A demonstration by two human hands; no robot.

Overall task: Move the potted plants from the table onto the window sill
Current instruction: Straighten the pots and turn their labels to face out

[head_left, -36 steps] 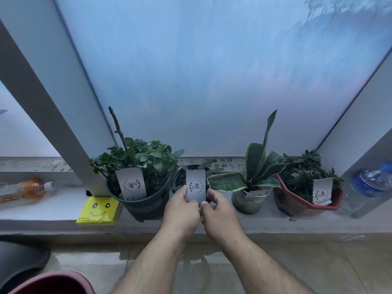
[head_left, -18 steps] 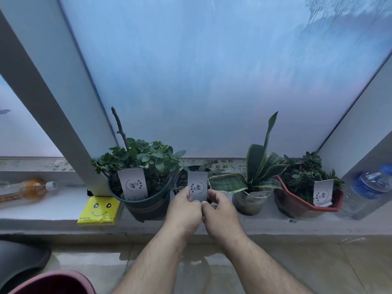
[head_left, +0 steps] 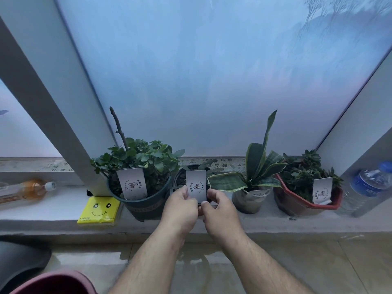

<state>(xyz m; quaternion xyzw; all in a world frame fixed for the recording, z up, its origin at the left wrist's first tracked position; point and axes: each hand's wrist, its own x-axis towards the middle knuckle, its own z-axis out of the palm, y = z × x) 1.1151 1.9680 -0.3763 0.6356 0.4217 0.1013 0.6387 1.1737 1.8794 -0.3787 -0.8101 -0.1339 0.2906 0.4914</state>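
Standing in a row on the grey stone window sill (head_left: 254,222) were four potted plants: a round dark green pot (head_left: 146,203) of small scalloped leaves, a small black pot (head_left: 180,177) mostly hidden, a clear plastic pot (head_left: 247,201) with stiff striped blades, and an angular red pot (head_left: 297,203). Three upright white cards were in plain view (a fourth lay low in the clear pot). The left hand (head_left: 180,207) and right hand (head_left: 220,211), fingers curled, pinched the bottom edge of the middle card (head_left: 196,184) in front of the black pot. Two bottles stood at the ends, an amber bottle (head_left: 27,189) lying flat and a water bottle (head_left: 369,185) upright; one glossy yellow smiley packet (head_left: 98,210) lay flat beside the green pot.
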